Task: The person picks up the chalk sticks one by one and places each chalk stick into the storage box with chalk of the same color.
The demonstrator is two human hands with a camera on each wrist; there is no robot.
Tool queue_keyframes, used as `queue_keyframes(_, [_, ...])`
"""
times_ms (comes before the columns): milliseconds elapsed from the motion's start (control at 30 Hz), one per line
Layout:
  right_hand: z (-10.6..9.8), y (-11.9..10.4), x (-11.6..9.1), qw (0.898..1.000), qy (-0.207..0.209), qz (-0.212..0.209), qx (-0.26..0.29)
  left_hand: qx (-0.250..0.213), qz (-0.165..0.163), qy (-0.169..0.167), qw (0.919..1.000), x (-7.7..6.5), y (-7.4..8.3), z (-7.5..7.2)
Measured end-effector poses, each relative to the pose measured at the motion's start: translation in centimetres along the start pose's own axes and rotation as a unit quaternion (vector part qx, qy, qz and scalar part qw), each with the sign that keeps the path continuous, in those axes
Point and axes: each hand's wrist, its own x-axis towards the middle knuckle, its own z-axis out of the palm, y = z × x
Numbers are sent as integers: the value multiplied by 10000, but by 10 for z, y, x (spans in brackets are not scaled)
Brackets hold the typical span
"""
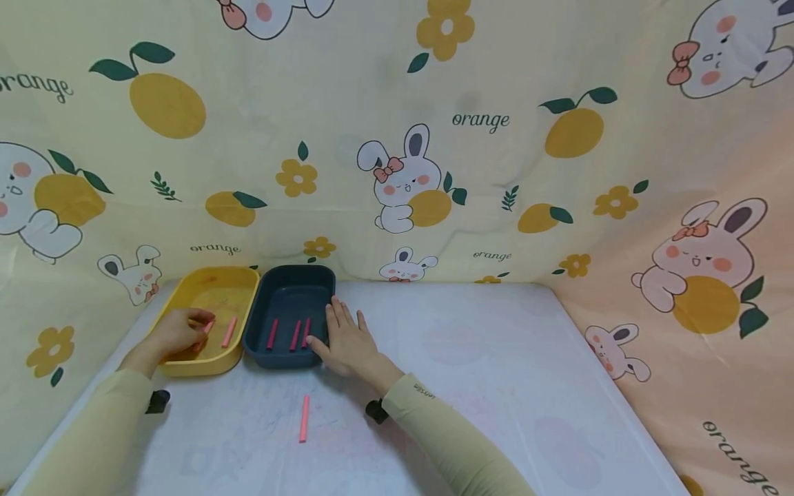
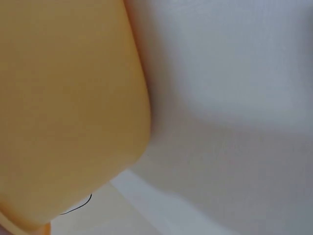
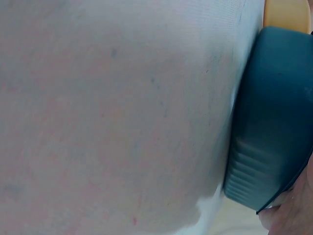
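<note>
My left hand [image 1: 176, 333] reaches into the yellow tray [image 1: 211, 368], its curled fingers pinching a light pink chalk stick [image 1: 208, 326]. A second pink chalk stick [image 1: 229, 332] lies beside it in the tray. Against the right side of the dark blue tray [image 1: 284, 359] rests my right hand [image 1: 350, 344], fingers straight and thumb at the front corner of the rim. Three darker pink sticks [image 1: 272, 334] lie inside that tray. In the left wrist view the yellow tray's outer wall [image 2: 73, 98] fills the left side; the right wrist view shows the blue tray's wall [image 3: 274, 112].
On the white table [image 1: 471, 386], in front of the blue tray, lies one loose pink chalk stick [image 1: 304, 418]. The two trays stand side by side at the back left. Behind them hangs a cream cloth [image 1: 347, 89] printed with rabbits and oranges.
</note>
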Motion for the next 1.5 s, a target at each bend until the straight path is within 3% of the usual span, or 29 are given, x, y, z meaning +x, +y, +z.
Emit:
queue_keyframes(400, [3,1,1,10000,9,-22,-57,171,-62,114,9998,-5,9,0])
queue_keyframes(567, [3,1,0,10000,-18,9,-49,252,90,268,9993,-11,17,2])
queue_keyframes(833, [3,0,0,10000,0,25,-20,274,551,527,9967,-28,32,4])
queue_keyframes(1067, [0,0,-2,10000,28,-2,11,-80,671,673,9954,-41,45,13])
queue_keyframes(1333, [3,1,0,10000,40,-21,-26,-57,876,832,9927,-61,67,22])
queue_keyframes(1500, [2,0,1,10000,25,-8,-5,-51,1166,940,9887,-74,79,30])
